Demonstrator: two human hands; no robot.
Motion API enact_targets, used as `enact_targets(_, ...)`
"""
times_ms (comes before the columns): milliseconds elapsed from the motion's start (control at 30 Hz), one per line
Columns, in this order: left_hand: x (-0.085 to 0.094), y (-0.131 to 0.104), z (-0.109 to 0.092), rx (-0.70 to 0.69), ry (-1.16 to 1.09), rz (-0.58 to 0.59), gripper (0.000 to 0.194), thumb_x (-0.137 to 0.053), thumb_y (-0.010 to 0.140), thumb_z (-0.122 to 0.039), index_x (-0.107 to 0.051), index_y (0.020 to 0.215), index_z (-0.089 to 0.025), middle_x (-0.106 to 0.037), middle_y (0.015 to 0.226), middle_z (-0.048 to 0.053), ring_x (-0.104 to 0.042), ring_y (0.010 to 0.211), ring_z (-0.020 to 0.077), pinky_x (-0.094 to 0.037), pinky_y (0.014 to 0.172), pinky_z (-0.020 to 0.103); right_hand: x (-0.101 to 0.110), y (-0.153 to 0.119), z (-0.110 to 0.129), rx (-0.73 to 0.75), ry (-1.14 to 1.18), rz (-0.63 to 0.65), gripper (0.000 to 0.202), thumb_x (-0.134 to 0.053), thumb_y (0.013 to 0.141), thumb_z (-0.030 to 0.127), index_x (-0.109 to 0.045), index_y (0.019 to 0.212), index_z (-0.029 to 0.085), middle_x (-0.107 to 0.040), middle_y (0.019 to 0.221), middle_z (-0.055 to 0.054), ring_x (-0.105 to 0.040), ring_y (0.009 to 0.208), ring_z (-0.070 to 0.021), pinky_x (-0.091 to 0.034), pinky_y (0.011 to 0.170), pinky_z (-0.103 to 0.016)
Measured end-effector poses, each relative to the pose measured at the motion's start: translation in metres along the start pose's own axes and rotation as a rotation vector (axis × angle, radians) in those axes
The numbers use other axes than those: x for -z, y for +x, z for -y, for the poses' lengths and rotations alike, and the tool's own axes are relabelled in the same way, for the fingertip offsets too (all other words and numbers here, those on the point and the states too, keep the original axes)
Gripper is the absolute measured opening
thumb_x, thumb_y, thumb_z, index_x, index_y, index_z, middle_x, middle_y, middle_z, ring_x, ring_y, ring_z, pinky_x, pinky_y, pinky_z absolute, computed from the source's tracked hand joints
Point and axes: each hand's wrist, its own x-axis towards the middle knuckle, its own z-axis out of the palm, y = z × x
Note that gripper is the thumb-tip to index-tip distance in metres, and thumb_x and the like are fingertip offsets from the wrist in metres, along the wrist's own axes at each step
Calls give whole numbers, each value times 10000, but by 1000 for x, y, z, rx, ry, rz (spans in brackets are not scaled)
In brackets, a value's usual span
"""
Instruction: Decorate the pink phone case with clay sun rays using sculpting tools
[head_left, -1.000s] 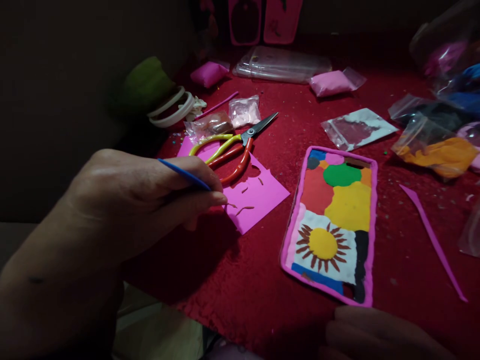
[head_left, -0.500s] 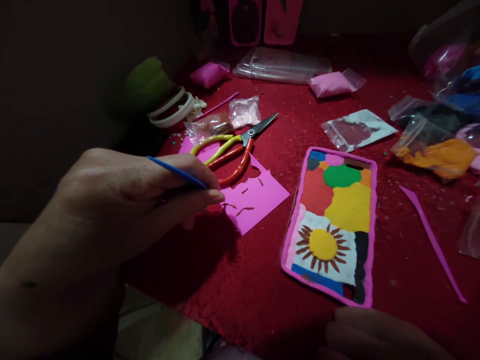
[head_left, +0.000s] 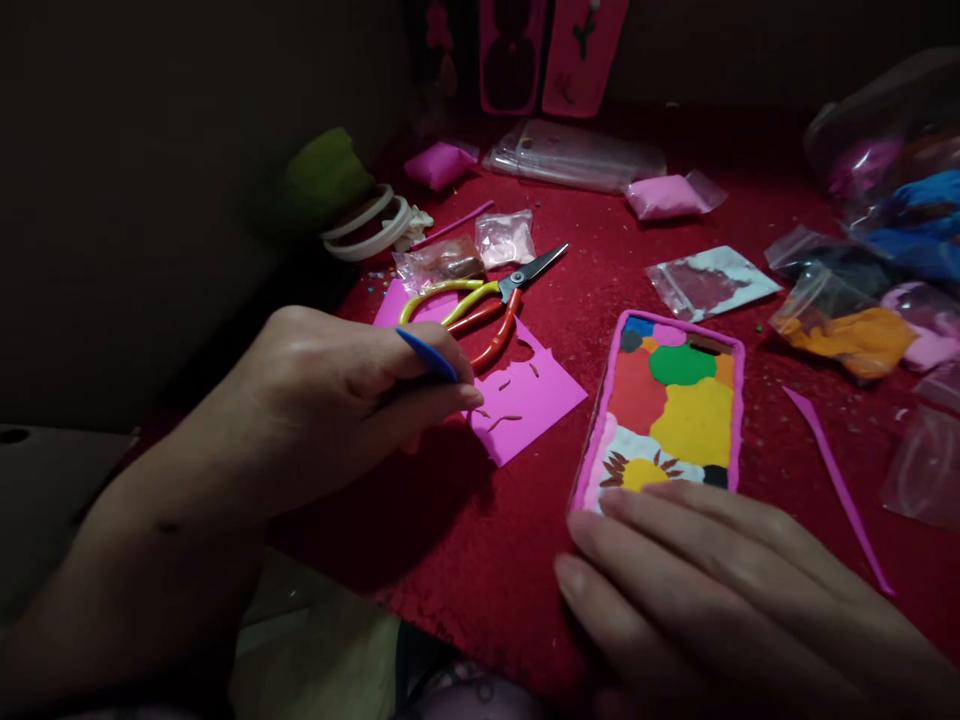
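Where the clay-covered phone case (head_left: 697, 425) lies near the front edge of the table (head_left: 517, 545), the right hand (head_left: 750, 590) stretches over its lower end, fingers slightly parted, perhaps steadying it. The left hand (head_left: 356, 385) clamps its fingers pen-like on a slim blue tool (head_left: 427, 357), likely for control, beside a smooth pink sheet (head_left: 546, 400).

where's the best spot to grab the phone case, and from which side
Likely the upper stretch of its right-hand pink rim, coming from the right: the phone case lies flat, patchwork face up, so an edge hold should spare the decoration, and the right hand covers its near end.
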Motion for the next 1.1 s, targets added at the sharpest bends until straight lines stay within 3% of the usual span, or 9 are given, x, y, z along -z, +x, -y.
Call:
enact_targets(100,-1,-1,-1,12,54,5,198,-589,870,-344,-656,773,-185,-631,556,-91,-550,445,29,-398,464,132,0,31,-5,54,-57,-18,286,-396,918,149,-680,940,170,-735,968,-23,-647,893,-216,-472,830,-381)
enact_targets(167,-2,-2,-1,1,108,2,254,-554,888,-375,-650,770,-171,-625,558,-82,-551,456,23,-386,468,124,-2,45,-7,48,-15,95,322,-384,941,206,-693,971,121,-733,964,-66,-646,860,-236,-487,792,-396)
enact_targets(267,-1,-2,-2,-16,136,4,312,-500,917,-386,-650,771,-155,-621,563,-67,-554,462,22,-379,471,122,-7,54,-9,49,53,149,345,-411,943,261,-677,1046,66,-719,1011,-112,-637,900,-271,-494,809,-429)
enact_targets(400,0,-2,-3,-68,190,8,380,-430,948,-382,-656,769,-134,-621,559,-42,-550,447,40,-370,456,152,-11,56,-9,40,85,167,310,-459,918,236,-678,1024,44,-716,1001,-140,-640,899,-294,-503,800,-454)
enact_targets(600,-2,-2,0,-69,205,-7,240,-540,901,-335,-653,780,-161,-581,547,-77,-488,427,21,-304,418,151,-12,54,-8,62,59,152,308,-437,934,221,-670,1040,50,-718,1009,-131,-640,932,-266,-443,928,-485)
enact_targets(900,1,-1,-5,-66,205,-2,371,-432,943,-396,-647,761,-156,-582,520,-64,-524,418,41,-348,421,155,-14,49,-9,80,61,139,250,-478,913,195,-670,1018,73,-712,1033,-121,-638,921,-253,-408,949,-478)
enact_targets(1100,-3,-2,-3,-66,162,12,300,-468,934,-364,-628,771,-169,-609,575,-70,-552,464,39,-374,449,142,-16,47,-9,87,44,133,240,-533,885,203,-662,1036,67,-704,1047,-127,-624,967,-265,-383,980,-473)
